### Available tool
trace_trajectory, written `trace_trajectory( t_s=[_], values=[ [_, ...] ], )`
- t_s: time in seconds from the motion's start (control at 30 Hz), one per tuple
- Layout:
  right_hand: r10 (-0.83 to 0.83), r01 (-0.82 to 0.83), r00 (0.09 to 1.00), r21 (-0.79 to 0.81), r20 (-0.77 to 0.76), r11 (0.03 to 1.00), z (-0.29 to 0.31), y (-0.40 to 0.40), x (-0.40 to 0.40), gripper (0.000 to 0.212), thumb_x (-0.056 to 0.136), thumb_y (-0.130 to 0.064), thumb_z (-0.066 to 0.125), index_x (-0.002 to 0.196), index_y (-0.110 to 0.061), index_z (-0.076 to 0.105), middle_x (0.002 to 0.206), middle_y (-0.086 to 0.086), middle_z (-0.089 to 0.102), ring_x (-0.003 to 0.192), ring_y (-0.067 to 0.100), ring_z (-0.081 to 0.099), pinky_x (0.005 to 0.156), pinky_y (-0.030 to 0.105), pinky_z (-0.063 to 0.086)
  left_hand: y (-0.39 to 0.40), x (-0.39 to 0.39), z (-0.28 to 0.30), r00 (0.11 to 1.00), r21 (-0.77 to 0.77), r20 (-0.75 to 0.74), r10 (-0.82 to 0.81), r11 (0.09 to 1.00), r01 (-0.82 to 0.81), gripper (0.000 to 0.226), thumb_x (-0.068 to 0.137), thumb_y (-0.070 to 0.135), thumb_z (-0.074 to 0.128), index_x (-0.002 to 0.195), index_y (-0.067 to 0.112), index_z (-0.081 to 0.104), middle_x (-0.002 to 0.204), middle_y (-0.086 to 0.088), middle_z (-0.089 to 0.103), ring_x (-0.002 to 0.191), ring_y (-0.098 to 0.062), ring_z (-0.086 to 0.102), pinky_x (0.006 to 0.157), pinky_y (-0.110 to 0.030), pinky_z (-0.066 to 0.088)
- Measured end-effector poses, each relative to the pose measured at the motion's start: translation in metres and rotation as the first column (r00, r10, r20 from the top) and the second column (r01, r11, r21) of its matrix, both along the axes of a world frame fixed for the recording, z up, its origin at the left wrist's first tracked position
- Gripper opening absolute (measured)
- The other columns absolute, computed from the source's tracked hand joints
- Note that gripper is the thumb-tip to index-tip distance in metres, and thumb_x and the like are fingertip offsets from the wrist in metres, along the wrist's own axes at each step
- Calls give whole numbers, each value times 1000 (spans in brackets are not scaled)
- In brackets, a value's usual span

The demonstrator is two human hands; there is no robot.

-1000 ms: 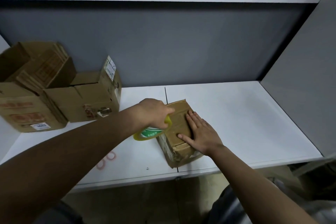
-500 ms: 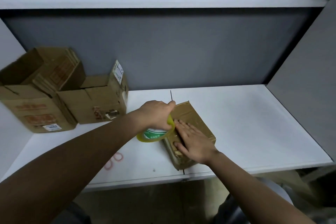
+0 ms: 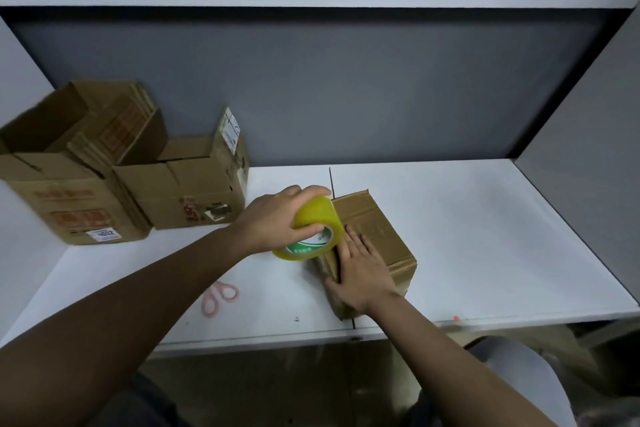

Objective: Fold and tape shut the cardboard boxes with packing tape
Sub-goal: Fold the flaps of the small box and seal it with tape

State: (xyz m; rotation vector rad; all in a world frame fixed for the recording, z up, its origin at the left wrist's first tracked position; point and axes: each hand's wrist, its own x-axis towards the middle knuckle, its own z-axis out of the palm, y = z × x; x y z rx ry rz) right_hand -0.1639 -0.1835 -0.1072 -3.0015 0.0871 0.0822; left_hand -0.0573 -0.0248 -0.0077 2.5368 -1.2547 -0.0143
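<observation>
- Left hand (image 3: 277, 218) grips yellow packing tape roll (image 3: 311, 230) at closed brown cardboard box (image 3: 372, 246), near worktop (image 3: 485, 236) front edge.
- Right hand (image 3: 360, 270) flat, fingers straight, pressing box top.

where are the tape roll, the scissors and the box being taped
tape roll (image 3: 317, 218), head view, on its yellow outer band
scissors (image 3: 220, 295), head view, on the pink handles
box being taped (image 3: 377, 232), head view, on its bare top face

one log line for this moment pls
left hand grips tape roll | right hand presses small box | scissors idle
</observation>
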Motion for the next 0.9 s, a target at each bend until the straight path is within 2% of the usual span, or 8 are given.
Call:
trace_trajectory(
  t_s=[0.13,0.2,0.27,0.33,0.5,0.67,0.8,0.9],
  values=[
    [2,-2,1000,-22,7,1000,-2,-3,0,101,66,-61,-7,153,-11,-6,162,4,-5,149,14,-9,118,29,-9,1,-8,0,997,63,60,-46,997,43,45,91,53,49,133,39,39,115,1,52,100,-22,56,71,-27,39],
    [-26,26,1000,9,-1,1000,0,-6,1,102,64,-62,-6,153,-12,-9,162,2,-8,149,13,-9,116,27,-10,-2,-7,5,980,247,156,-122,966,81,40,90,52,49,126,34,44,111,-3,54,101,-26,58,70,-28,37],
    [-27,27,1000,16,-8,1000,2,-7,1,102,63,-63,-6,153,-14,-10,162,1,-10,148,12,-10,114,25,-11,3,-2,11,975,404,132,-179,908,112,39,90,51,49,123,31,44,112,-6,55,102,-27,57,70,-28,36],
    [-4,4,1000,-8,-12,1000,3,-5,1,101,63,-62,-7,153,-16,-9,161,2,-12,148,14,-12,115,27,-10,9,0,14,986,433,51,-158,893,120,40,91,51,50,125,31,42,114,-6,55,101,-25,56,68,-27,36],
    [16,-16,1000,-11,-25,1000,4,-8,1,100,63,-64,-7,154,-23,-8,161,3,-12,149,16,-10,117,30,-6,3,-7,6,983,458,83,-161,883,106,38,92,48,48,125,30,41,113,-8,54,101,-26,56,68,-27,33],
    [34,-35,999,-49,-37,998,6,-5,2,100,63,-62,-11,153,-20,-9,161,4,-13,149,17,-11,118,32,-5,3,-10,-5,981,455,107,-159,885,94,38,92,48,49,125,30,41,112,-10,56,99,-27,58,66,-27,35],
    [40,-44,998,-62,-55,997,6,-5,2,100,62,-62,-14,153,-18,-12,161,4,-15,148,16,-12,118,32,-6,0,-8,1,992,485,23,-127,868,100,40,91,46,50,126,29,41,109,-11,57,95,-27,56,69,-29,40],
    [43,-47,997,-62,-61,997,4,-6,4,100,63,-63,-13,152,-19,-12,161,3,-16,148,15,-13,118,31,-7,-1,-3,14,996,516,-72,-61,852,90,39,91,43,51,126,27,43,111,-11,57,88,-23,49,67,-28,37]
  ],
)
